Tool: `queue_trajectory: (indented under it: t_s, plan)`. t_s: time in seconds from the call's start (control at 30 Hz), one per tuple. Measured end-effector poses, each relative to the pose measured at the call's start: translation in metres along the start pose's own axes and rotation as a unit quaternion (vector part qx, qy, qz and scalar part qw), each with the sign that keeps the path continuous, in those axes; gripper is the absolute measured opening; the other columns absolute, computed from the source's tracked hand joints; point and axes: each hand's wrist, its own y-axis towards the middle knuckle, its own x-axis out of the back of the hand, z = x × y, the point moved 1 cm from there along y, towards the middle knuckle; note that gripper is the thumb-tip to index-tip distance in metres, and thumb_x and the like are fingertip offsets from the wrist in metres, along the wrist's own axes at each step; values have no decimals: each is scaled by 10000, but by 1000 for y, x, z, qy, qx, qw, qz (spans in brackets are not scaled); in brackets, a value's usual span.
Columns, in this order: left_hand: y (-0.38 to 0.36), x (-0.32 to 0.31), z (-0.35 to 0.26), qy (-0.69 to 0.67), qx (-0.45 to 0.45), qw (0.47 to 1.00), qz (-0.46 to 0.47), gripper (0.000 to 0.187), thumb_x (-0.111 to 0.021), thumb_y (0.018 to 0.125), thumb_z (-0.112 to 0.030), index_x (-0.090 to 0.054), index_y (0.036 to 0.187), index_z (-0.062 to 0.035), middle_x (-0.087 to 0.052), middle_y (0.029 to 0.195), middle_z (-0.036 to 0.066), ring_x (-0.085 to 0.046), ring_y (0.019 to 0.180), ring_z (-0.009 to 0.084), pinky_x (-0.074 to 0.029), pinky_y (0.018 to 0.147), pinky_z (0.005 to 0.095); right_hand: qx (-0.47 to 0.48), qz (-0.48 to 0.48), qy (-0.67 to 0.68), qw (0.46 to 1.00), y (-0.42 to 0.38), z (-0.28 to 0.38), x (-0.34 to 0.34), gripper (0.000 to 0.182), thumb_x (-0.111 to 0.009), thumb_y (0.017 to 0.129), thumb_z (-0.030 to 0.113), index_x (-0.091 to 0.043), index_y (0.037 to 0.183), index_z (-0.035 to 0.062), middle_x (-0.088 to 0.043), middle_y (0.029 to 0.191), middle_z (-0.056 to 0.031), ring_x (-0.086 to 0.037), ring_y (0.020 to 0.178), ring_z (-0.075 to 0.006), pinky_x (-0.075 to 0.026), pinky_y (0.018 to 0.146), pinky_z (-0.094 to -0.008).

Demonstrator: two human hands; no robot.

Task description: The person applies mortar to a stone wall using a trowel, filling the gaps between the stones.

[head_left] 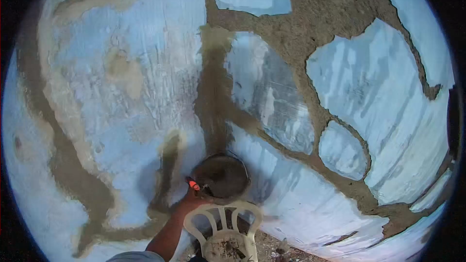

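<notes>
My left hand [195, 198] reaches in from the lower left, at the near left rim of a dark round bucket [223, 177]. Its fingers are closed around a tool with a red and black handle [193, 185], whose far end points into the bucket. Dark material lies inside the bucket, which sits low in the wall corner behind a cream plastic chair [257, 209]. My right hand is out of the picture.
Blue painted walls [141, 34] meet behind the bucket, with brown mortar-like strips [213, 82] in the corner and across both sides. Bare rough patches show at the upper right. Rubble [303, 257] covers the ground right of the chair, whose seat is stained.
</notes>
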Motion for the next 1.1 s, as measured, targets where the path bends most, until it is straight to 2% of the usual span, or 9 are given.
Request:
queue_trajectory:
  t_s: [0.2,0.27,0.33,0.47,0.53,0.67,0.8,0.87,1.1]
  plan:
    - [-4,-14,30,-71,-63,991,-93,1275,-994,686,-297,-182,1624,-5,-553,1450,169,-645,1190,259,-547,959,380,190,-51,-72,978,-8,-90,-4,248,-654,1021,247,-706,1067,8,-664,781,-114,-621,654,-271,-510,598,-420]
    - [-6,-19,32,-63,-65,990,-112,1170,-962,736,-277,-238,1617,-17,-568,1439,168,-647,1183,250,-555,930,368,50,22,-26,998,7,-107,-3,305,-739,879,256,-663,977,-22,-695,802,-246,-661,732,-469,-496,654,-540]
    - [7,-15,48,84,-56,980,-173,1032,-914,803,-244,-300,1606,-37,-623,1380,153,-666,1146,238,-565,892,358,-36,114,-13,993,18,-94,15,360,-721,903,250,-672,1156,-2,-716,921,-218,-677,848,-441,-534,806,-547]
    - [-21,-30,21,-72,-92,985,-131,846,-855,864,-212,-402,1561,-55,-731,1131,89,-708,980,194,-567,830,329,184,14,-30,982,32,-106,10,348,-722,883,214,-652,1167,25,-693,941,-197,-672,873,-435,-529,807,-536]
    - [-22,-23,19,-99,-43,989,-106,807,-854,861,-205,-439,1536,-50,-750,1025,63,-712,904,170,-567,801,325,138,60,2,989,37,-93,17,367,-729,865,183,-639,1184,26,-692,935,-199,-678,879,-430,-531,792,-526]
    - [-12,-17,31,-225,6,960,-165,809,-856,872,-220,-438,1543,-50,-743,1079,81,-711,901,170,-565,796,357,91,68,48,992,36,-11,36,393,-785,800,155,-641,1139,18,-695,1047,-221,-673,972,-401,-526,834,-503]
    - [-13,-9,23,-287,7,952,-109,761,-819,907,-209,-429,1552,-98,-713,1184,81,-709,987,210,-539,912,416,-4,96,328,940,26,76,27,243,-720,952,177,-642,1123,22,-632,762,-64,-608,616,-149,-484,557,-329]
    - [5,-3,46,-286,10,954,-85,676,-803,922,-210,-477,1507,-115,-714,1165,66,-704,1003,208,-540,911,419,58,90,356,928,24,133,19,194,-638,1027,188,-650,1115,16,-610,766,-18,-551,614,-60,-444,532,-272]
    - [20,13,53,-308,2,950,46,528,-806,927,-248,-591,1383,-93,-692,1151,57,-683,1031,230,-526,990,429,194,69,219,954,29,298,-10,283,-748,936,168,-668,1156,10,-644,785,-43,-563,668,-96,-472,588,-307]
